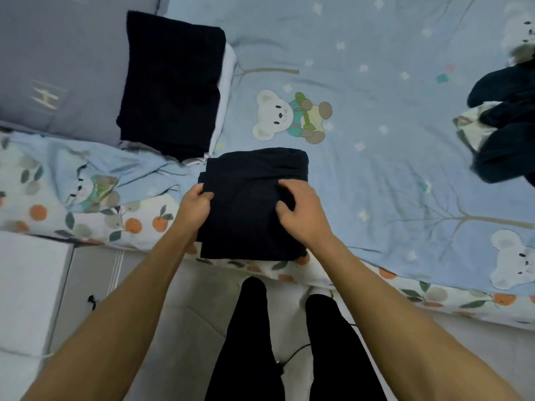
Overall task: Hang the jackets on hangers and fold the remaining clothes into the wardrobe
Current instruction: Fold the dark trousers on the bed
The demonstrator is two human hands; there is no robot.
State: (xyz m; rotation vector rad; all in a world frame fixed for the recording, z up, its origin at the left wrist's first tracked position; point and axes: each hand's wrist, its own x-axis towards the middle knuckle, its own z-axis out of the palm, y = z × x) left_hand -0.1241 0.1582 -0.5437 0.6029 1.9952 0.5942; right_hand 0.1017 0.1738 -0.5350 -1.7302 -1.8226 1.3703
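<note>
— Dark, that folded stack (170, 85) on the grey pillow (58, 68) at left?
— Yes. Nearer, the left hand (194, 204) pinches the folded black garment (252, 204) at the bed's edge; the right hand (301, 211) curls into its top. 1 unfolded heap (509, 125) lies far right.

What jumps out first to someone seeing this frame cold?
Two bare hands working a folded dark garment at the near edge of the bed: the left hand grips its left edge, the right hand pinches its top. Behind it to the left, a stack of folded dark clothes lies by the grey pillow. An unfolded dark heap sits at far right on the bear-print sheet.
</note>
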